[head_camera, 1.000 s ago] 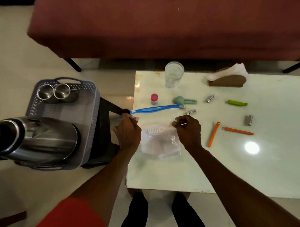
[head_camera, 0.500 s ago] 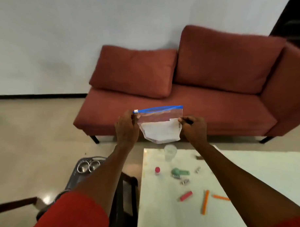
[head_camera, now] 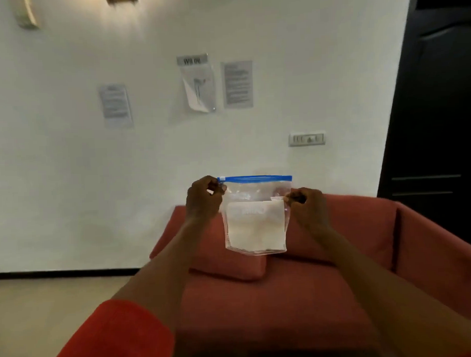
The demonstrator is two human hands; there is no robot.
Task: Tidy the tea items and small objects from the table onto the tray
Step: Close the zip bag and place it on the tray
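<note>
A clear zip bag (head_camera: 256, 225) with a blue seal strip along its top hangs upright in the air before me, with white contents in its lower part. My left hand (head_camera: 203, 199) pinches the bag's top left corner at the slider end of the strip. My right hand (head_camera: 307, 206) pinches the bag's right edge a little below the strip. The table, the tray and the small objects are out of view.
A red sofa (head_camera: 352, 275) with a cushion (head_camera: 226, 258) fills the lower middle, behind the bag. Papers hang on the white wall (head_camera: 95, 170), and a dark door (head_camera: 440, 117) stands at the right.
Both hands lifted the zip bag from the table up to chest height. My view tilted up from the table and tray to the sofa and wall.
</note>
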